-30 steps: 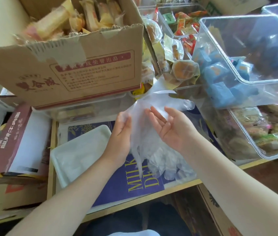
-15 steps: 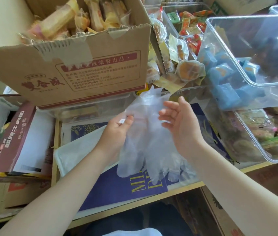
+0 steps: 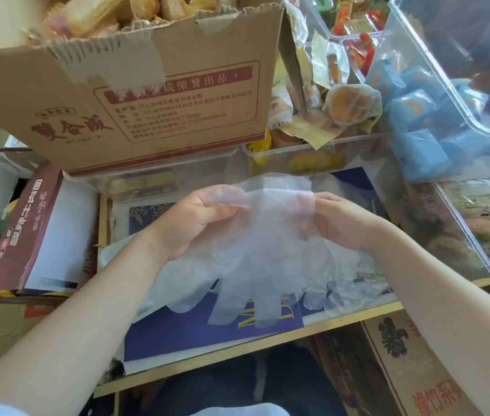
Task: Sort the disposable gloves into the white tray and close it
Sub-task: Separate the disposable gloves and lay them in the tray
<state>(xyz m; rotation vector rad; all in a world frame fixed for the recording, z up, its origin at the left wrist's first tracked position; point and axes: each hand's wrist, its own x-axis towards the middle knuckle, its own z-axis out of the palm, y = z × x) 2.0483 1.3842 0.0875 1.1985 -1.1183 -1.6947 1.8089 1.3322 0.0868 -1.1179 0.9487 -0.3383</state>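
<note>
Holding both forearms out over the shelf, we pinch the cuff of a clear disposable glove (image 3: 261, 250) between our left hand (image 3: 191, 219) and right hand (image 3: 341, 219), fingers curled on its edge. It hangs spread, fingers down, above the white tray (image 3: 114, 255) and more gloves (image 3: 348, 283).

single view, head-mounted, wide-angle, looking forward and steeply down from above the person's own forearms. close range: both arms enter from the bottom corners and meet mid-frame over the wooden shelf edge (image 3: 237, 340). lens bends straight lines at the borders. top of frame reaches the cardboard box (image 3: 147, 109) straight ahead; right edge takes in the clear plastic bins (image 3: 463, 115); left edge catches a maroon carton (image 3: 36, 223); bottom shows dark space under the shelf. no second view, so no shared area.
</note>
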